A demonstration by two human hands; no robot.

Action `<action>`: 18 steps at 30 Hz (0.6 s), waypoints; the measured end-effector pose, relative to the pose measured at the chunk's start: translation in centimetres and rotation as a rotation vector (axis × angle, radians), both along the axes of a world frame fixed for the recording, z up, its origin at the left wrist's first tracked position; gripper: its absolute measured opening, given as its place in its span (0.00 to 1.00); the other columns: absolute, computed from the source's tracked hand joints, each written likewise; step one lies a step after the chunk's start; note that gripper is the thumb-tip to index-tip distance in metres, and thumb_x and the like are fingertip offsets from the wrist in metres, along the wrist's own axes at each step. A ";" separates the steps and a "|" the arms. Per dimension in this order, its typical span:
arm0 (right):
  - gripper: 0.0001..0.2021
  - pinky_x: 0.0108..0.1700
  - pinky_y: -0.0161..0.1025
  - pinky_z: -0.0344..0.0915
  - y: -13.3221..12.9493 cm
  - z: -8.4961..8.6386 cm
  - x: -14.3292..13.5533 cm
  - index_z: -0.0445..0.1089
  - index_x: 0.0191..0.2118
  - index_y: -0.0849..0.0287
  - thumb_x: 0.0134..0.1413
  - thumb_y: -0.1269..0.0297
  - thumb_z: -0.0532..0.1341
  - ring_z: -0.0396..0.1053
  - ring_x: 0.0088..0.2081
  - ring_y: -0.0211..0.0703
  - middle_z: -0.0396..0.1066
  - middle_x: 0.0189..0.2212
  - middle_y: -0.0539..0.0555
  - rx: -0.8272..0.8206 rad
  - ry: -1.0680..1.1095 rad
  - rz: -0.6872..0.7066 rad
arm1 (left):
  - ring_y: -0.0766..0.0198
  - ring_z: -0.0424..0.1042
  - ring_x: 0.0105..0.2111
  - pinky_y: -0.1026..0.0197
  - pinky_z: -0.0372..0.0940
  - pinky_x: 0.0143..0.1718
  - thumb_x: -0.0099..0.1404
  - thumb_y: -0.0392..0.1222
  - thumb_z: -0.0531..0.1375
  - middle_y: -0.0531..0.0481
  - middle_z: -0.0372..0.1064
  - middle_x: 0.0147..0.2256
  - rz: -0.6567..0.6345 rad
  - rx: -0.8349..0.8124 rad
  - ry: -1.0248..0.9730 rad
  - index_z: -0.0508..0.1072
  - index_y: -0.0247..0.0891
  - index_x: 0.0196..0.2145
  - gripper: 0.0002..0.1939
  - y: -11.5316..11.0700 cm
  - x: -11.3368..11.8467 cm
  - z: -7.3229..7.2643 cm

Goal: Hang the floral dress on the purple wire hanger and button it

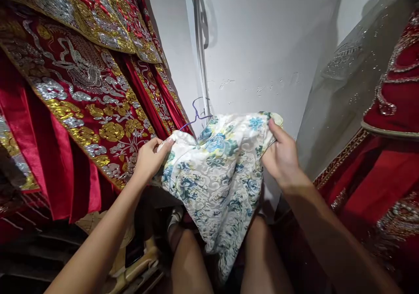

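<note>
Floral garment held by both shoulders at the hanger

The left hand pinches the left shoulder of the white-and-blue floral brocade garment between thumb and fingers; the right hand grips its far right corner, thumb on top. The cloth hangs between them, in front of the wall. To handle it well, I would keep both corners level, hold the fabric lightly so the brocade does not crease, and centre the neckline on the purple hanger.

The cloth hides most of the hanger's arms, so how far they sit inside is unclear. Whether its hook catches the white pole cannot be told. The right fingers are mostly hidden. Farther out, the red embroidered costume on the left is cut off.
</note>
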State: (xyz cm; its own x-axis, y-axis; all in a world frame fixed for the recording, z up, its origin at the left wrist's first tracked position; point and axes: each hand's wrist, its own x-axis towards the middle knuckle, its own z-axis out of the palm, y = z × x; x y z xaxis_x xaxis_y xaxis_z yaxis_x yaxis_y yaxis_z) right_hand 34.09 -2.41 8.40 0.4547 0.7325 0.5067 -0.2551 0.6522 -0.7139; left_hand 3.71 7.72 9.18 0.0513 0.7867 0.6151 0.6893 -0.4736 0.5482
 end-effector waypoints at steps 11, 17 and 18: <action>0.16 0.68 0.52 0.56 0.7 -2.1 -2.0 0.76 0.42 0.51 0.46 0.52 0.71 0.63 0.64 0.51 0.78 0.49 0.52 -0.211 -0.011 -0.003 | 0.67 0.53 0.23 0.62 0.48 0.27 0.64 0.60 0.56 0.56 0.51 0.19 0.035 0.055 -0.171 0.58 0.39 0.18 0.26 4.6 2.4 -3.5; 0.21 0.49 0.47 0.74 -4.8 -2.4 -1.2 0.78 0.45 0.54 0.41 0.61 0.74 0.76 0.46 0.54 0.79 0.42 0.53 -0.352 -0.484 0.276 | 0.64 0.58 0.26 0.63 0.54 0.29 0.67 0.57 0.53 0.54 0.58 0.22 -0.010 0.011 -0.334 0.62 0.40 0.23 0.22 5.1 1.4 -4.3; 0.21 0.44 0.45 0.75 -6.2 -2.4 -1.5 0.78 0.44 0.55 0.39 0.62 0.75 0.77 0.41 0.53 0.80 0.38 0.53 -0.357 -0.646 0.403 | 0.63 0.61 0.28 0.63 0.58 0.31 0.68 0.56 0.53 0.53 0.61 0.25 -0.026 0.003 -0.380 0.64 0.39 0.25 0.20 4.8 1.7 -5.1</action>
State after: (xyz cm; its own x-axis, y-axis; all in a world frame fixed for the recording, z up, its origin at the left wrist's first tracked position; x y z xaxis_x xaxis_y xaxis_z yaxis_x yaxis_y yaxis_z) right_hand 32.57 -8.59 5.95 -0.1762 0.9424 0.2844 0.1093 0.3058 -0.9458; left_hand 5.39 12.55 4.11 -0.1608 0.7866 0.5962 0.4253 -0.4899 0.7610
